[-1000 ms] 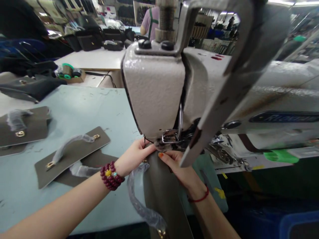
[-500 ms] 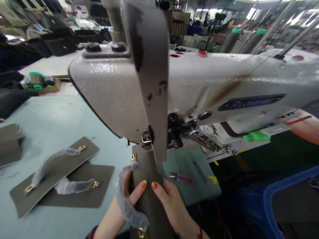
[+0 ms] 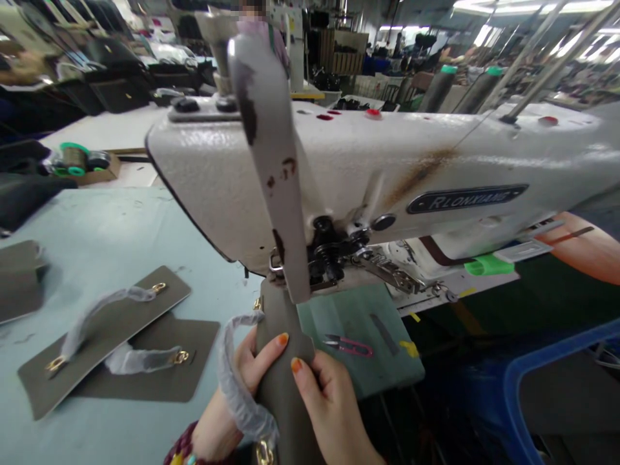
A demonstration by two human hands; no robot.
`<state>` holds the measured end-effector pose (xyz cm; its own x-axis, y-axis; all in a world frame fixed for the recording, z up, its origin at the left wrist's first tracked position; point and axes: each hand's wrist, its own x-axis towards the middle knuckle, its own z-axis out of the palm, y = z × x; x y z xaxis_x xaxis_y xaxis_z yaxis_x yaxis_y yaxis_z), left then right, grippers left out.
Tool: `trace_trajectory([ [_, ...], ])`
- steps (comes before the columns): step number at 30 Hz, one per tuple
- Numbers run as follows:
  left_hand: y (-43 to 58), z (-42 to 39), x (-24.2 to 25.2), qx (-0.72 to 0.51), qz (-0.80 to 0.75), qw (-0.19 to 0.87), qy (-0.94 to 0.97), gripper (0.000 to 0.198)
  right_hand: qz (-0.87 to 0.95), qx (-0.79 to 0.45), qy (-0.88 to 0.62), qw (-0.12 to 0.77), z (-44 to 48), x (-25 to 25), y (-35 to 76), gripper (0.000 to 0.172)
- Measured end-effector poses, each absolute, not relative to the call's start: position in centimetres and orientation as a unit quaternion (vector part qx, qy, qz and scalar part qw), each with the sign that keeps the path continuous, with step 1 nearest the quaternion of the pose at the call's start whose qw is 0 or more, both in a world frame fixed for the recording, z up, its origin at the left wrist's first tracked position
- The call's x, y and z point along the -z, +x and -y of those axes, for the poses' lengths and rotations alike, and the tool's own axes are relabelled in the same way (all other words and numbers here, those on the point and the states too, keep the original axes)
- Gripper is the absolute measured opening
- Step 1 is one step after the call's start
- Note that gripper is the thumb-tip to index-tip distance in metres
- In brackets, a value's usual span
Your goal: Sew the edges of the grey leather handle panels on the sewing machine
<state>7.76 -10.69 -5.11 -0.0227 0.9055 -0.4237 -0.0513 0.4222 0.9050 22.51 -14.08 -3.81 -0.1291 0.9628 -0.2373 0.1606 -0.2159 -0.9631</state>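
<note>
Holding gray panel (image 3: 279,387) by left edge in left hand (image 3: 249,369), by right edge in right hand (image 3: 329,403); clamped on it with both, thumbs on top. Positioned with far end just below head of sewing machine (image 3: 358,155). Fitted with plastic-wrapped handle (image 3: 233,391) arching across left hand. Flanked by two overlapping gray panels (image 3: 128,323) on worktop (image 3: 113,226) at left, pink-handled snips (image 3: 345,343) at right.
</note>
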Motion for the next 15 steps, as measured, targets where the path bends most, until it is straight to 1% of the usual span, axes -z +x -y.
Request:
trace_trajectory([
  [5,8.1,10.0,3.8,-0.426,-0.557,0.623,0.347,0.035,0.511,-0.549,-0.553,0.364,12.7,3.9,22.4,0.041],
  [12,8.0,8.4,2.9,-0.441,-0.558,0.615,0.341,0.036,0.509,-0.559,-0.547,0.36,11.1,3.9,22.1,0.039],
  [15,7.7,7.8,2.8,-0.446,-0.55,0.624,0.33,0.033,0.506,-0.562,-0.547,0.359,10.3,3.9,21.7,0.039],
])
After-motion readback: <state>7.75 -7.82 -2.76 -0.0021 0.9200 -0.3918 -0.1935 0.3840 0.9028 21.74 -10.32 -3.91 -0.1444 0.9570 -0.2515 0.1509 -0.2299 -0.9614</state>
